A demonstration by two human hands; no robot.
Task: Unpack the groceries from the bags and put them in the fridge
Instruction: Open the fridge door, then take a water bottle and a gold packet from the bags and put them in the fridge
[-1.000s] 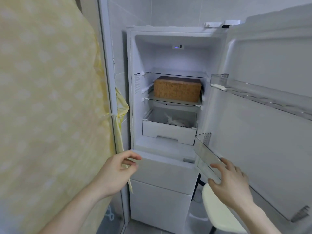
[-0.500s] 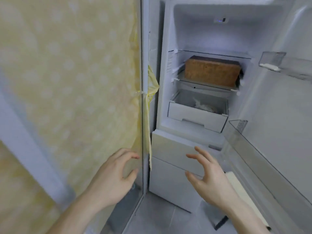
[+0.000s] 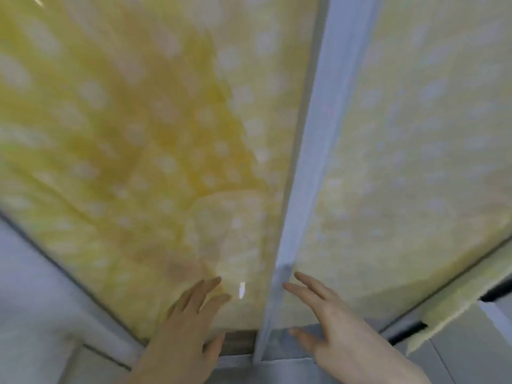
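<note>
Fridge gone from view now; yellow dotted curtain (image 3: 138,134) fills the blurred frame, left hand (image 3: 188,325) and right hand (image 3: 332,325) both reaching out, fingers spread, empty.

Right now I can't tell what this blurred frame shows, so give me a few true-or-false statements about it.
1. Both hands hold nothing. True: the left hand and right hand have straight, spread fingers.
2. The open fridge fills the view. False: yellow dotted curtain panels fill it; no fridge shows.
3. A pale vertical frame bar runs between the two panels. True.
4. The right hand grips a grocery bag. False: it is empty, and no bag is visible.
5. The left hand is beside the bar's left side. True.
</note>
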